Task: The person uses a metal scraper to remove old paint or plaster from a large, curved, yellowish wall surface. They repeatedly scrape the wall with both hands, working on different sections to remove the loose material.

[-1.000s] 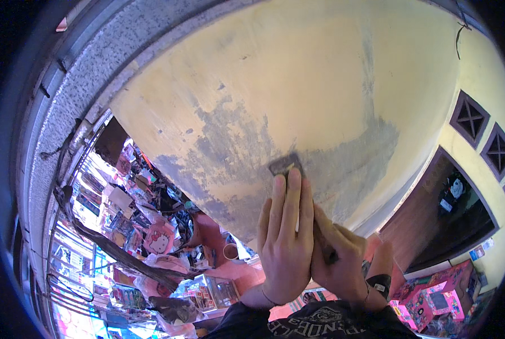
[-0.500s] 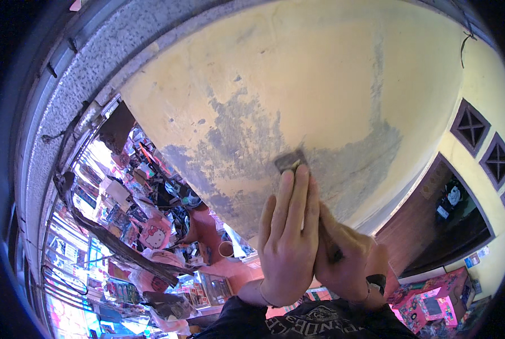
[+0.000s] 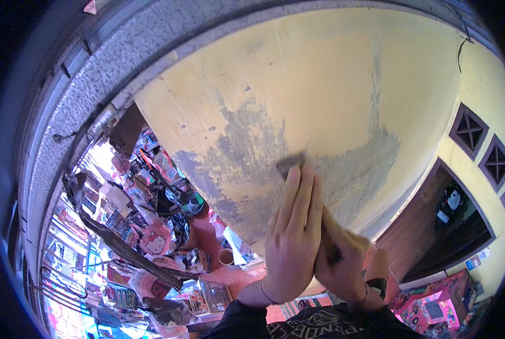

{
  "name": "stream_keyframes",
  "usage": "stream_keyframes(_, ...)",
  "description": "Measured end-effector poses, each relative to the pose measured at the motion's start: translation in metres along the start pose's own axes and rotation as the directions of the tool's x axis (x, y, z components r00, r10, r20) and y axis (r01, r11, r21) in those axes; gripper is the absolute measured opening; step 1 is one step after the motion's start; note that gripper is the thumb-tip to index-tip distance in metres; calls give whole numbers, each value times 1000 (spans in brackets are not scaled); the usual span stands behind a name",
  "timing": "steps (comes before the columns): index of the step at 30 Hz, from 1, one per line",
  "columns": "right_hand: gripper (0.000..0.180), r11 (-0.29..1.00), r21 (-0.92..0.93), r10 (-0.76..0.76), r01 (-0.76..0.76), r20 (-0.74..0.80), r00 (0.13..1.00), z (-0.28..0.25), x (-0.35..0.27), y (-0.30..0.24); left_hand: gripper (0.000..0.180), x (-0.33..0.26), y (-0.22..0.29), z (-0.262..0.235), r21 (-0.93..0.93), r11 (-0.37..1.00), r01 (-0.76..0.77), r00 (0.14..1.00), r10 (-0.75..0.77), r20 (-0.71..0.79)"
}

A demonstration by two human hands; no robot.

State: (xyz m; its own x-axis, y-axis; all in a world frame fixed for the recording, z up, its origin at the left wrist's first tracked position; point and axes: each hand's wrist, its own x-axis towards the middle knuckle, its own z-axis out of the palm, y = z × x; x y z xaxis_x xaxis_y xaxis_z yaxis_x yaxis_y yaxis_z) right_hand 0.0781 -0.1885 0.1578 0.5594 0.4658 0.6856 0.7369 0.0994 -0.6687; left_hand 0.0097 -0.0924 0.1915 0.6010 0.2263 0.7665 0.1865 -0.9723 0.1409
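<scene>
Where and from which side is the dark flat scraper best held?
Probably hold the scraper by its lower end, from below right: the right hand seems curled there, though that end is hidden. The flat upper end is at the yellow wall, leaving little to wrap; the left hand reaches it with straight fingers.

This looks like a home, with doorway, wall vents, clutter.

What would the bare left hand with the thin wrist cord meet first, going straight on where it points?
Probably the flat, dark grey blade just ahead of the left hand, then the yellow painted wall with grey patches; depth between them is unclear.
</scene>
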Motion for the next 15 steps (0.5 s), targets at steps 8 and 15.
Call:
stream_keyframes(8,58,1000,-22,-1,1,6,1000,0,-2,0,57,1,-4,-1,-68,998,1,998,3,62)
stream_keyframes(15,56,998,-59,-36,35,-13,999,1,6,-4,53,4,-9,0,-99,994,-50,997,43,-72)
